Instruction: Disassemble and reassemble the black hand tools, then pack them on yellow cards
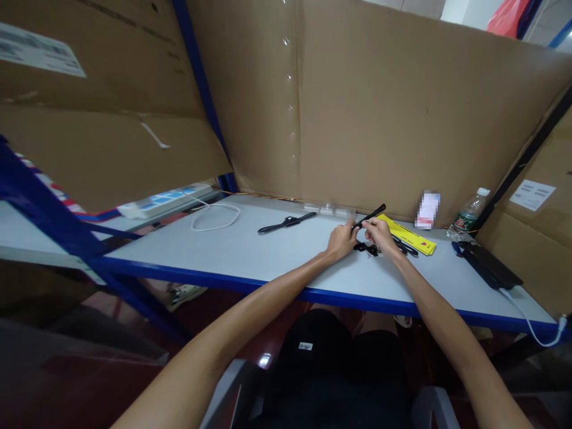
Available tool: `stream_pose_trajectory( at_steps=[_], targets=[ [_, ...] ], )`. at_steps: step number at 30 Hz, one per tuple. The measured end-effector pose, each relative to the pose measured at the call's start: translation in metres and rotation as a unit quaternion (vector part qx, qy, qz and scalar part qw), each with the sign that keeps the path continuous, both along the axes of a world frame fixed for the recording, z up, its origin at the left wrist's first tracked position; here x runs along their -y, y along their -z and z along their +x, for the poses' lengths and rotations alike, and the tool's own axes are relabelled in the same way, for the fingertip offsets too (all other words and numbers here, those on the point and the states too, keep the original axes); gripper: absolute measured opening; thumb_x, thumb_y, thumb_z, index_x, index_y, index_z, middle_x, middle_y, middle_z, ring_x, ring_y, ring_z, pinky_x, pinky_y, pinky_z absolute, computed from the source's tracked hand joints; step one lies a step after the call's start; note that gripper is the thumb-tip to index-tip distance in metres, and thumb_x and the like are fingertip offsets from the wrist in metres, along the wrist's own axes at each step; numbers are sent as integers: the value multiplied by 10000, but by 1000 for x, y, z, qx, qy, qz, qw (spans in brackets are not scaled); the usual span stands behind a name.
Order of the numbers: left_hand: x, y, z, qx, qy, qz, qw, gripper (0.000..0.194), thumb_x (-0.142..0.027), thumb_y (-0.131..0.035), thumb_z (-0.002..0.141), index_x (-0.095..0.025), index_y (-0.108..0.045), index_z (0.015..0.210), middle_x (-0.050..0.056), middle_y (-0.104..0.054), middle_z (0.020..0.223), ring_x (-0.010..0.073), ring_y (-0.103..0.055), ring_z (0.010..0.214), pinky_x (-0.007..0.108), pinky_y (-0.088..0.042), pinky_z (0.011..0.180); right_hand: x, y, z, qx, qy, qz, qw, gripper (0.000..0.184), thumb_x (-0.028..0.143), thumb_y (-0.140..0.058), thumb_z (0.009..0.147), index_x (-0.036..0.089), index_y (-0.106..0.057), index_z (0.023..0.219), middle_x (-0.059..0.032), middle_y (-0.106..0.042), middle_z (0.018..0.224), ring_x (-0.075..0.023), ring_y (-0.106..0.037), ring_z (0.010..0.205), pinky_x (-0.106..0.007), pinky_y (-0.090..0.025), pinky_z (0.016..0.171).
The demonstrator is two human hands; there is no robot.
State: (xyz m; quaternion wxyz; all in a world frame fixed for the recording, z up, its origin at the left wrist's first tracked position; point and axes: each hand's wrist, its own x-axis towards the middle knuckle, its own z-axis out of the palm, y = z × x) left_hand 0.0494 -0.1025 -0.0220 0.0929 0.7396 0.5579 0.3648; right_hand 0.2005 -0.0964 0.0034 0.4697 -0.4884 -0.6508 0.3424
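Both of my hands meet over the grey tabletop (214, 250), around a slim black bar (376, 211) that slants up to the right. My left hand (342, 239) is closed around its lower end. The fingers of my right hand (379, 232) pinch at the bar's middle; whether they also hold a small part is hidden. Small black parts (369, 249) lie just below the hands. More black bars (406, 245) rest beside my right wrist, against a yellow packet (409, 235). A similar black piece with a clip-like middle (288, 223) lies to the left.
A clear plastic strip (328, 210) lies by the cardboard wall (379, 107). To the right stand a blurred-out upright item (428, 210), a plastic bottle (469, 214) and a black case (489, 265) with a white cable. A looped white cable (217, 217) and power strip (165, 201) are on the left.
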Motion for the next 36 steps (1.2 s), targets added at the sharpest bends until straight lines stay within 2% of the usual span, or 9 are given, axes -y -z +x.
stream_pose_trajectory(
  at_steps=[3, 6, 11, 16, 24, 27, 30, 32, 36],
  targets=[
    [-5, 2, 0, 19, -6, -6, 1000, 238, -314, -512, 1012, -195, -680, 1132, 91, -750, 894, 240, -680, 855, 284, -398, 717, 2, 4, -2, 202, 108, 169, 959, 71, 264, -598, 880, 216, -626, 925, 14, -600, 609, -175, -560, 591, -253, -333, 569],
    [-12, 5, 0, 57, -14, -15, 998, 221, -294, -528, 1000, -181, -698, 1086, 85, -747, 880, 226, -671, 831, 280, -402, 714, 4, 6, -3, 274, 128, 213, 929, 205, 225, -558, 895, 208, -645, 1080, -5, -654, 674, -202, -592, 645, -271, -332, 608],
    [-20, 10, -1, 88, -6, -21, 996, 197, -268, -555, 973, -169, -720, 1017, 80, -746, 867, 219, -667, 824, 284, -427, 746, 1, 10, -1, 259, 107, 245, 928, 332, 209, -531, 895, 204, -675, 1194, -29, -714, 751, -214, -617, 687, -280, -367, 647],
    [-22, 11, -2, 94, -5, -18, 995, 195, -265, -560, 964, -169, -728, 987, 81, -745, 866, 218, -667, 825, 283, -443, 757, -2, 11, 1, 217, 82, 262, 937, 255, 186, -485, 885, 210, -738, 898, -32, -724, 754, -194, -613, 662, -280, -396, 657],
    [-22, 11, -2, 97, -8, -20, 995, 196, -273, -558, 964, -165, -720, 980, 78, -731, 814, 221, -661, 791, 286, -430, 731, 0, 11, 1, 225, 144, 245, 932, 462, 209, -504, 892, 166, -639, 1332, -24, -695, 713, -219, -613, 680, -291, -411, 676],
    [-22, 12, -2, 97, -9, -17, 995, 192, -269, -557, 962, -168, -719, 972, 80, -737, 840, 222, -665, 811, 285, -434, 742, -2, 13, 0, 232, 77, 249, 937, 344, 160, -515, 838, 198, -765, 1071, -21, -710, 714, -195, -612, 674, -279, -424, 695],
    [-23, 13, -2, 99, -12, -11, 995, 189, -267, -555, 964, -173, -718, 975, 87, -750, 900, 223, -672, 863, 284, -439, 765, -2, 11, 0, 211, 40, 253, 943, 263, 139, -507, 804, 202, -760, 771, -10, -683, 649, -170, -591, 633, -264, -415, 677],
    [-23, 13, -2, 98, -14, -15, 995, 192, -268, -552, 966, -174, -718, 986, 87, -751, 898, 222, -673, 863, 283, -440, 765, -1, 9, 1, 192, 72, 254, 945, 274, 163, -497, 829, 192, -769, 844, -8, -665, 635, -171, -575, 612, -266, -404, 656],
    [-23, 11, -2, 93, -15, -26, 995, 204, -272, -548, 968, -166, -722, 982, 89, -745, 859, 221, -670, 824, 289, -446, 755, 0, 8, 3, 194, 137, 235, 943, 425, 212, -490, 881, 156, -696, 1248, 0, -650, 635, -194, -571, 624, -278, -403, 669]
  ],
)
